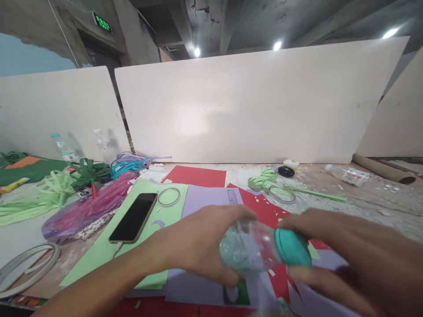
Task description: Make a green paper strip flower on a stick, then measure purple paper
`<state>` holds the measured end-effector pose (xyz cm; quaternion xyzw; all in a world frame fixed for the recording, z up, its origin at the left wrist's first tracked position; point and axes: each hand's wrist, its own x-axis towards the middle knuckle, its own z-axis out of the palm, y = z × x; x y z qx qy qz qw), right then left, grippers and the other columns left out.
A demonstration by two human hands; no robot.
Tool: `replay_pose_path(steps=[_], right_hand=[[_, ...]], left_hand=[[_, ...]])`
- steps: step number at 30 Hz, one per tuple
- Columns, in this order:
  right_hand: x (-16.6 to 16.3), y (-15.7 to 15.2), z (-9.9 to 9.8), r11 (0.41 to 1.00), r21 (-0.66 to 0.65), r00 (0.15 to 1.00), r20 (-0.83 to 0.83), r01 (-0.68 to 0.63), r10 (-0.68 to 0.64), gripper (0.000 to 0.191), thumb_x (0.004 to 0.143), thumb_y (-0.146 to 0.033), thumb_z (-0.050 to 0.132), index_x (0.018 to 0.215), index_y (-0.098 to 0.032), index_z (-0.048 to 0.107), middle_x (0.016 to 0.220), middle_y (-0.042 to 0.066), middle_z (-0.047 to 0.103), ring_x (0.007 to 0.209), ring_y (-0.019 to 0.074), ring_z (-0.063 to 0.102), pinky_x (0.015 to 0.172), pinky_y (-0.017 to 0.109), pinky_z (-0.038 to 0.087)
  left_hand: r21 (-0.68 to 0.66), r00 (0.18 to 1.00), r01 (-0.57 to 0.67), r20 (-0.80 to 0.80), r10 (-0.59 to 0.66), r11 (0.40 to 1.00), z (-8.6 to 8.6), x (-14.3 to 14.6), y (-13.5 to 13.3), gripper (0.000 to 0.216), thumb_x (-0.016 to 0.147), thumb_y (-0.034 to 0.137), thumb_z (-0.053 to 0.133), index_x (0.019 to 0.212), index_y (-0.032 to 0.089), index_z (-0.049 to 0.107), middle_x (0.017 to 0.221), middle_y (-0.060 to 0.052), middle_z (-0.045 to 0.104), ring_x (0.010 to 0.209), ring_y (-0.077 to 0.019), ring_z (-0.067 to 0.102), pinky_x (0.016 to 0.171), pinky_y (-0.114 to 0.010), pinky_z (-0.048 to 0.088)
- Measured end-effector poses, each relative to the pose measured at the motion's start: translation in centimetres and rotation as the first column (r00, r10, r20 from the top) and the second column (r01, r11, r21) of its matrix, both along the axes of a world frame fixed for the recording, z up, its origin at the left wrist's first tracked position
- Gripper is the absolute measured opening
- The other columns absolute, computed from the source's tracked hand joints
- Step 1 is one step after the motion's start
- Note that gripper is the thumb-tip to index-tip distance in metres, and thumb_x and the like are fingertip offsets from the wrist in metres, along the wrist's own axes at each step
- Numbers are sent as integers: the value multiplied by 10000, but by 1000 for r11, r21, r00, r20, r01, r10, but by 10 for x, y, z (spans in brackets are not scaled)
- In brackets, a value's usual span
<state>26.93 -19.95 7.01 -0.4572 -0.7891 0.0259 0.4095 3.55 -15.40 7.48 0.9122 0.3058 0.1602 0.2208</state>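
Note:
A small clear plastic bottle (247, 246) with a turquoise cap (292, 247) lies sideways in the air between my hands, above purple and red paper. My left hand (201, 240) wraps round the bottle's body from the left. On the right, my right hand (340, 259) grips the turquoise cap between thumb and fingers, slightly blurred. Below the bottle, a dark green paper piece (243, 293) with a round cut-out rests on the purple paper (206, 211). Whatever lies directly behind the bottle and my fingers is partly hidden.
A smartphone (134, 218) with a cable lies on green paper (180, 193). Tape rolls (169, 197), paper strips (62, 187) and a pink plastic bag (95, 204) are scattered about. A large bottle (380, 182) lies at right, near a cardboard tube (383, 168). A white partition (247, 105) stands behind.

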Motion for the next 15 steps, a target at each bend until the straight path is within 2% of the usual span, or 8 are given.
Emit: replay_pose_path(steps=[1, 3, 5, 7, 10, 12, 14, 15], right_hand=[[0, 11, 6, 997, 58, 997, 68, -41, 37, 350, 708, -657, 621, 689, -311, 667, 482, -4, 585, 397, 157, 525, 386, 276, 424], [0, 32, 13, 989, 143, 989, 139, 32, -53, 446, 837, -621, 454, 605, -261, 578, 403, -15, 488, 335, 133, 439, 345, 257, 322], [-1, 48, 15, 970, 179, 971, 140, 166, -192, 463, 865, -574, 396, 555, -239, 475, 394, -20, 444, 334, 125, 399, 359, 253, 284], [-3, 59, 19, 960, 118, 957, 116, 254, -267, 407, 870, -521, 398, 590, -234, 467, 421, -27, 455, 358, 122, 404, 380, 247, 298], [-2, 73, 32, 958, -5, 951, 121, 286, -283, 315, 859, -528, 466, 812, -234, 570, 492, -41, 527, 399, 119, 453, 396, 227, 323], [8, 88, 44, 942, -12, 932, 150, 335, -329, 318, 840, -519, 517, 832, -214, 606, 545, -28, 575, 451, 112, 493, 443, 222, 345], [33, 109, 57, 890, 24, 879, 142, 456, -454, 327, 833, -485, 521, 816, -185, 650, 629, 3, 625, 539, 114, 533, 522, 242, 375], [50, 120, 64, 845, 65, 836, 120, 531, -535, 385, 832, -508, 500, 834, -162, 669, 676, 29, 640, 603, 136, 564, 550, 266, 377]], left_hand=[[59, 998, -64, 18, 63, 996, -3, 5, 1, 744, 599, 316, 745, 1286, 232, 472, 1218, -57, 620, 1047, -266, 618, 872, -391, 518], [176, 985, -175, 36, 171, 969, -8, 17, 7, 717, 650, 274, 696, 1314, 223, 429, 1247, -79, 598, 1070, -287, 604, 874, -429, 513], [268, 963, -266, 37, 266, 926, -11, 30, 17, 651, 683, 258, 656, 1292, 219, 428, 1198, -87, 616, 999, -300, 625, 797, -447, 527], [295, 948, -318, 77, 309, 901, -10, 44, 31, 606, 710, 277, 645, 1273, 225, 427, 1170, -80, 623, 954, -286, 631, 742, -424, 530], [237, 942, -298, 229, 245, 925, -7, 60, 56, 654, 747, 360, 665, 1321, 251, 370, 1205, -65, 603, 1011, -253, 606, 798, -404, 528], [225, 942, -236, 291, 166, 946, -8, 64, 73, 762, 758, 416, 676, 1399, 270, 289, 1332, -72, 531, 1153, -253, 542, 913, -412, 497], [225, 954, -201, 268, 137, 953, -19, 62, 89, 817, 785, 470, 645, 1455, 283, 217, 1459, -73, 414, 1292, -259, 435, 1013, -427, 438], [194, 961, -205, 229, 159, 959, -28, 59, 96, 814, 800, 524, 606, 1466, 280, 207, 1490, -74, 374, 1332, -263, 392, 1033, -438, 420]])
